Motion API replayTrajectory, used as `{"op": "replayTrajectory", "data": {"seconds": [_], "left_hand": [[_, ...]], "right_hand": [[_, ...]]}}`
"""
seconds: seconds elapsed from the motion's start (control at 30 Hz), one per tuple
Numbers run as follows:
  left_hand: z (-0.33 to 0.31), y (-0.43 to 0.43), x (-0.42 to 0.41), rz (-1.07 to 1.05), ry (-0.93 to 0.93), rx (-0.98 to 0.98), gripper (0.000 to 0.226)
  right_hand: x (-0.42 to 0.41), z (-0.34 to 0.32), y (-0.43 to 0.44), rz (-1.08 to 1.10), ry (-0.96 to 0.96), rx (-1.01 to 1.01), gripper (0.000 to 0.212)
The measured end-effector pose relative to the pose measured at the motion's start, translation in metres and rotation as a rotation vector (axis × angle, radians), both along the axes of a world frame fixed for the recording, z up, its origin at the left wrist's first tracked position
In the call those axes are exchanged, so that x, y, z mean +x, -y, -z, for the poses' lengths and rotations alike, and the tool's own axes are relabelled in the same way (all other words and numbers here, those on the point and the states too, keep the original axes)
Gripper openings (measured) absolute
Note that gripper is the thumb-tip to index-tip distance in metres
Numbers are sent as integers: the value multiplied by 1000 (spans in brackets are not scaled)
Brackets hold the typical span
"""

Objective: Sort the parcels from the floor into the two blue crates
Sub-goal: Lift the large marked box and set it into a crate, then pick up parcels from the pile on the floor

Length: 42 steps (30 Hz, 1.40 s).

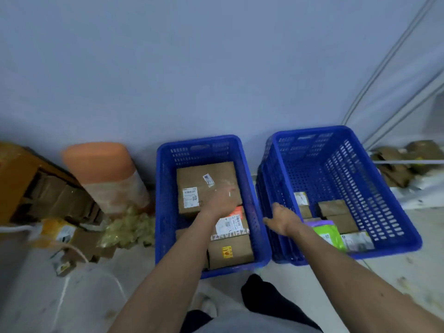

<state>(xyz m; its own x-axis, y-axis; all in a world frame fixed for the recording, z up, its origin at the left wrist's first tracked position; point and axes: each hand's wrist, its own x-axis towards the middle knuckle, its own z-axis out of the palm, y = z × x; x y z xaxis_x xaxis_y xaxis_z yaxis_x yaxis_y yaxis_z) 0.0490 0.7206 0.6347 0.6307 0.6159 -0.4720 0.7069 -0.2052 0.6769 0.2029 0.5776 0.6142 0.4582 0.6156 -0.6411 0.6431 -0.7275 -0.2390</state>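
Two blue perforated plastic crates stand side by side on the floor against the pale wall.

Left blue crate [163, 188]: large brown cardboard box with white labels [206, 179] at the far end. A box with an orange-and-white label [236, 223] lies nearer, and a brown box with a yellow sticker [230, 252] is nearest.

Left hand [221, 203] reaches over this crate, above the near edge of the large box. It is motion-blurred; the fingers look stretched out with nothing in them. Whether it touches the box I cannot tell.

Right blue crate [360, 179]: small brown boxes [332, 207], a green plastic mailer [329, 234] and a white-labelled packet [358, 241], all in the near half.

Right hand [283, 218] is at this crate's left rim, thumb spread to the left, fingers loose, holding nothing. Contact with the rim is unclear.

Floor, left: loose cardboard parcels [72, 239], crumpled yellowish wrap [129, 229] and an orange roll [103, 169] against the wall. Floor, far right: a heap of brown parcels [396, 164].
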Motion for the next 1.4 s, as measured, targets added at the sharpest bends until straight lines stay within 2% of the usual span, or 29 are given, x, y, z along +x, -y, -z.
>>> {"op": "replayTrajectory", "data": {"seconds": [0.13,0.3,0.5,0.6,0.7,0.83,1.03,1.17,1.4], "left_hand": [[-15,20,-2,190,-7,117,50],[-20,66,10,368,-46,115,51],[-26,160,47,626,-49,154,47],[-26,218,70,716,-35,146,43],[-27,285,92,828,-5,155,27],[-17,389,118,918,-49,148,47],[-1,556,174,1119,-151,127,50],[7,626,209,1142,-211,124,49],[34,689,277,1052,-273,48,47]], "right_hand": [[-17,-14,62,187,47,1,56],[-37,-35,149,406,99,9,55],[-57,-50,275,597,133,-2,56],[-59,-50,343,726,147,-57,61],[-65,-46,417,838,125,-100,62],[-65,-31,521,923,105,-142,53],[-35,-31,670,1008,92,-150,45],[-3,-21,743,1096,97,-119,49],[78,4,810,1063,50,-120,53]]}}
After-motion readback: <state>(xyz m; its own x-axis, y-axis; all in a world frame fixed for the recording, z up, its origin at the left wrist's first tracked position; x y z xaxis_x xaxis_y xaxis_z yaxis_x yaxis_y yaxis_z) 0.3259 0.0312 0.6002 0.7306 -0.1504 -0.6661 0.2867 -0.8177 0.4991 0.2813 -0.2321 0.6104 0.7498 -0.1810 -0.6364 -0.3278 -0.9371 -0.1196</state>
